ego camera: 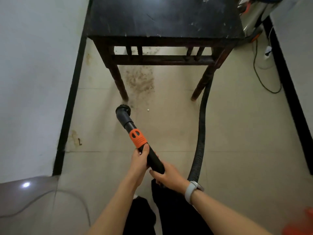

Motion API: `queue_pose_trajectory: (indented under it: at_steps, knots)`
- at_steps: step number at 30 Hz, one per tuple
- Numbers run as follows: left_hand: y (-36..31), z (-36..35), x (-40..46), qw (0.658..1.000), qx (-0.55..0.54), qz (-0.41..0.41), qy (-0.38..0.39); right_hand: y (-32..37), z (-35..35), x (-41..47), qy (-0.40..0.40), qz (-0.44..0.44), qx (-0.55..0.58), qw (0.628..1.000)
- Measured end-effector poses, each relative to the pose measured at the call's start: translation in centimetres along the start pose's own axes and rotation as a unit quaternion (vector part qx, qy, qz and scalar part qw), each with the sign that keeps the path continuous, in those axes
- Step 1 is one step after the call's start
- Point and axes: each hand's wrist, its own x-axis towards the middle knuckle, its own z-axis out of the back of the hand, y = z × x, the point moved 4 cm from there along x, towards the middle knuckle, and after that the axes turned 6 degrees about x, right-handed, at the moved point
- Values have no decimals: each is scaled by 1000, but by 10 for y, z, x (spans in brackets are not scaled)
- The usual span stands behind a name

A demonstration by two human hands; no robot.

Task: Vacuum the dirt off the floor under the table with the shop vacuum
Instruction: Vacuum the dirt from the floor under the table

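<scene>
A patch of brown dirt (141,78) lies on the pale tiled floor under the dark wooden table (162,19), near its front left leg (119,82). I hold the black vacuum wand (132,128) with both hands. My left hand (139,159) grips it just below the orange collar (137,138). My right hand (166,175) grips its rear end, where the ribbed hose (201,133) joins. The round brush nozzle (122,110) hangs just in front of the left leg, short of the dirt. The shiny vacuum canister (252,16) stands at the table's far right.
A white crumb (148,109) lies right of the nozzle. The hose runs past the front right table leg (203,82). A black cable (259,77) and white plug (268,52) lie at the right wall. Black skirting lines both walls. A grey rounded object (25,192) sits at bottom left.
</scene>
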Motion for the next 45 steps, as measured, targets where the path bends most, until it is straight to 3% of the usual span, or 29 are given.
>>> queue_pose_trajectory:
  at_steps: [10, 14, 20, 25, 29, 33, 36, 40, 45]
  knots:
    - [-41, 77, 80, 986, 120, 53, 103, 34, -71, 74, -122, -66, 90, 986]
    - [-48, 85, 130, 986, 91, 93, 100, 35, -69, 117, -151, -99, 41, 983]
    - [-39, 66, 235, 984, 73, 126, 103, 8, -31, 212, -153, -106, -38, 982]
    - [-13, 65, 359, 980, 114, 100, 129, -55, -17, 326, -150, -88, 10, 985]
    - [7, 87, 463, 988, 54, 96, 110, -104, -33, 405, -116, -70, 57, 989]
    - [37, 106, 550, 983, 108, 98, 110, -143, -44, 473, -62, -73, 62, 993]
    - [51, 109, 588, 975, 150, 52, 153, -154, -46, 524, -57, -69, 14, 996]
    - [65, 105, 621, 952, 229, -25, 202, -152, -52, 578, -183, -40, -11, 982]
    - [68, 110, 660, 948, 220, -48, 225, -152, -59, 609, -326, 69, -15, 943]
